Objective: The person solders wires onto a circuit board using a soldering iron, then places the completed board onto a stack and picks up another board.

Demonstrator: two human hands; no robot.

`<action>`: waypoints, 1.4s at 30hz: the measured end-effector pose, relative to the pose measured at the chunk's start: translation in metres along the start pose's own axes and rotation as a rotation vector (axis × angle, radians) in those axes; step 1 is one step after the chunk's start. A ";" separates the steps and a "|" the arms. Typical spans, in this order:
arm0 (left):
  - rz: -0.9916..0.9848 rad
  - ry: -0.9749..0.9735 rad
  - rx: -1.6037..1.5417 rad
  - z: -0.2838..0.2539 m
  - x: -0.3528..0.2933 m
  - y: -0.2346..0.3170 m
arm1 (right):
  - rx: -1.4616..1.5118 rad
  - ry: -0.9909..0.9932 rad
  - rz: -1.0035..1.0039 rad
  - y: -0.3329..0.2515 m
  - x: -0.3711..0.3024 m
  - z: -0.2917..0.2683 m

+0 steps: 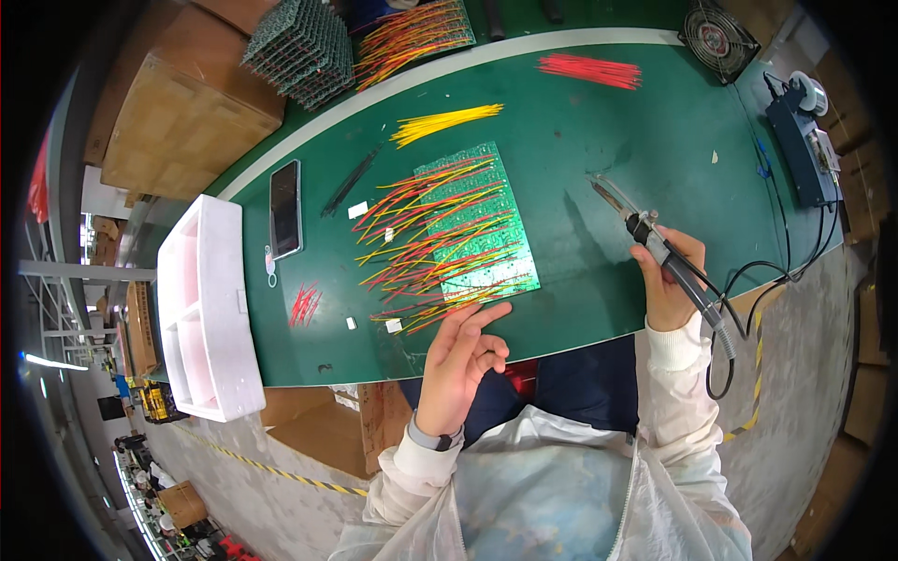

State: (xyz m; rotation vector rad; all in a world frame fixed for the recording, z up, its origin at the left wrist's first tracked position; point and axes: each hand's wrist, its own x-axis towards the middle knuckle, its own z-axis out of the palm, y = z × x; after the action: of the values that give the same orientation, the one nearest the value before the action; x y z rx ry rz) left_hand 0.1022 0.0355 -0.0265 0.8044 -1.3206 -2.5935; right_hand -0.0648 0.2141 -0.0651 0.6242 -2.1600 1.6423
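Observation:
A green circuit board (482,229) lies in the middle of the green table mat (599,150), with several red and yellow wires (412,234) fanning out from its left side. My left hand (463,360) hovers at the table's near edge just below the board, fingers loosely apart and holding nothing. My right hand (666,276) grips a soldering iron (655,238) by its dark handle, tip pointing up and left above the mat, to the right of the board. Its black cable (748,299) loops off the table edge.
A bundle of yellow wires (447,122) and a bundle of red wires (591,70) lie farther back. A phone (285,208) and a white foam tray (208,309) sit at left. A soldering station (800,140) and small fan (717,37) stand at right. Cardboard boxes (182,117) at back left.

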 end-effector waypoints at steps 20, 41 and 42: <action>0.332 0.147 0.000 -0.011 0.022 0.000 | -0.027 0.011 0.017 -0.004 -0.002 -0.001; 0.205 0.081 -0.193 -0.020 0.019 0.013 | -0.061 0.051 0.045 -0.001 -0.007 -0.003; 0.211 0.072 -0.192 -0.021 0.019 0.014 | -0.060 0.054 0.048 0.000 -0.009 -0.004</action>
State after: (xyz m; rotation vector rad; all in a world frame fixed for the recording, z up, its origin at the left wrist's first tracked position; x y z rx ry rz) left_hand 0.0945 0.0056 -0.0335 0.6797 -1.0544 -2.4543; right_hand -0.0576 0.2190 -0.0688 0.5084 -2.1928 1.5938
